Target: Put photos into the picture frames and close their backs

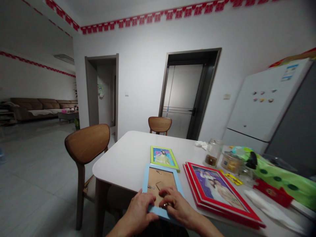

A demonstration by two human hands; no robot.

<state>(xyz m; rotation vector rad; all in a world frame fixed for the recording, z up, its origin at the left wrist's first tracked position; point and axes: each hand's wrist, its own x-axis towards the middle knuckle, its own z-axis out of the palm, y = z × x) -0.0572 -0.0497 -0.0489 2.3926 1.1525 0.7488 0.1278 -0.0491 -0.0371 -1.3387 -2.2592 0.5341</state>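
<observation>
A light blue picture frame [146,177] lies back side up at the table's near edge, its brown backing board [158,179] showing small metal clips. My left hand [143,205] grips the frame's lower left corner, thumb and fingers around the rim. My right hand [174,204] is bent over the lower part of the backing, fingers curled at a small metal piece near the bottom edge. Just beyond, a green-rimmed frame [164,157] with a photo lies face up, touching or overlapped by the blue one. Red frames [219,189] are stacked to the right of my hands.
The white table [123,158] also bears a glass jar [212,153], a lidded container [232,162], a red box [273,192], a green bag [288,182] and white tissue [274,210]. Wooden chairs stand at the left [89,144] and far side [160,124].
</observation>
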